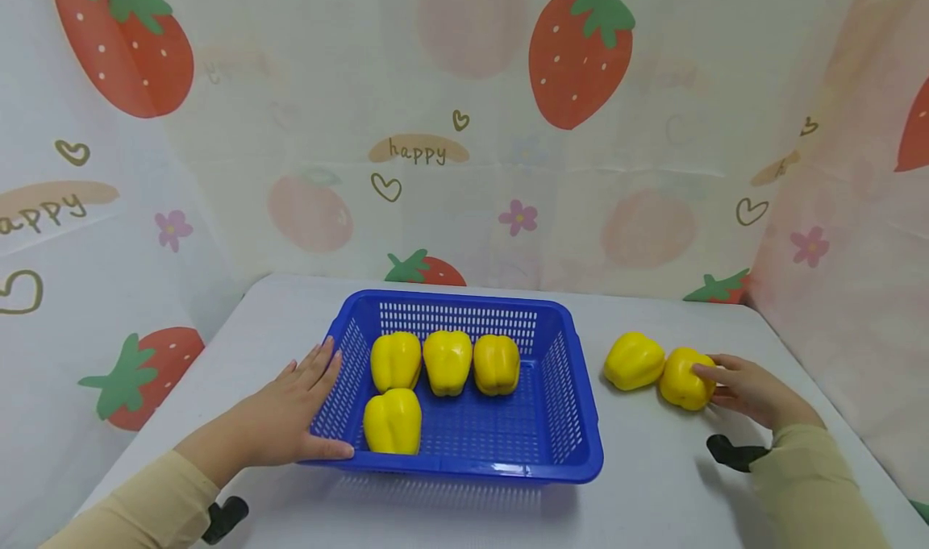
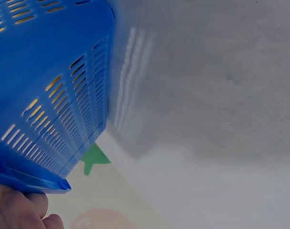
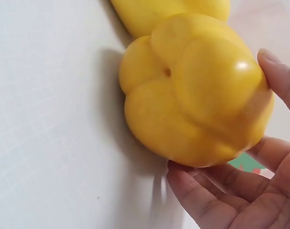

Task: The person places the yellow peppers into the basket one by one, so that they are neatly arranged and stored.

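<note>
A blue plastic basket (image 1: 479,466) with slotted walls stands on the white table, also filling the upper left of the left wrist view. Several yellow bell peppers (image 1: 447,362) are inside it, mostly along the back and left. My left hand (image 1: 290,412) rests on the basket's left rim with fingers extended, its thumb on the front left corner. Right of the basket, my right hand (image 1: 755,389) holds a yellow bell pepper (image 3: 197,90) between thumb and fingers, just at the table surface. Another yellow bell pepper (image 1: 635,361) lies beside it on the left.
The white table (image 1: 646,484) runs back to a hanging cloth (image 1: 501,130) printed with strawberries. Cloth walls rise at both sides too. Black straps' ends (image 1: 735,454) stick out from the wrists.
</note>
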Action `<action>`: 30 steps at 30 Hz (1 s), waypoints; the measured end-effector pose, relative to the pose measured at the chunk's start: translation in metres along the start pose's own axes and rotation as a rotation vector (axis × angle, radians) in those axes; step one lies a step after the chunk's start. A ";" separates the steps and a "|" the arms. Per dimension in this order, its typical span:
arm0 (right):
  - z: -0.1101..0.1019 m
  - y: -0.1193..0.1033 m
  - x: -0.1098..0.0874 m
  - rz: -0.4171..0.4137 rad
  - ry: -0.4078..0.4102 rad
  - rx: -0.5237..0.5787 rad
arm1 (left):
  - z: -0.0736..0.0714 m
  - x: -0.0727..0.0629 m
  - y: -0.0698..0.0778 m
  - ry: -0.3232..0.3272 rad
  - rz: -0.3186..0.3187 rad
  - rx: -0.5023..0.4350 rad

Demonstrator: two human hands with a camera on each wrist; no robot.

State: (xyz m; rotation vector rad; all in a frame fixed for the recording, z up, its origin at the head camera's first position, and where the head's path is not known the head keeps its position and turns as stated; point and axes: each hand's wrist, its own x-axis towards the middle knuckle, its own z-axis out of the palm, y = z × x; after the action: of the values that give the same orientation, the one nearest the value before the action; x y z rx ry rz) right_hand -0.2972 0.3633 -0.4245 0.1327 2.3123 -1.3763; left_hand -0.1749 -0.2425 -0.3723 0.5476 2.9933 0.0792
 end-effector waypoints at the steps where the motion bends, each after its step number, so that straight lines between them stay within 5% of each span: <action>1: 0.000 0.001 0.000 -0.001 -0.004 -0.009 | 0.000 0.000 0.000 0.000 0.000 0.000; 16: 0.011 0.006 -0.003 -0.063 0.022 -0.041 | 0.001 0.001 0.000 0.011 0.007 0.000; 30: 0.026 0.010 -0.010 -0.050 0.165 -0.010 | -0.003 0.000 0.000 0.016 0.019 -0.001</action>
State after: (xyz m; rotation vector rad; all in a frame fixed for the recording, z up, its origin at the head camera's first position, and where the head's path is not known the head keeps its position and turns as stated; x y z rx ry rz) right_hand -0.2766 0.3470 -0.4390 0.1930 2.4726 -1.4270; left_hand -0.1755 -0.2427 -0.3698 0.5788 3.0037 0.0866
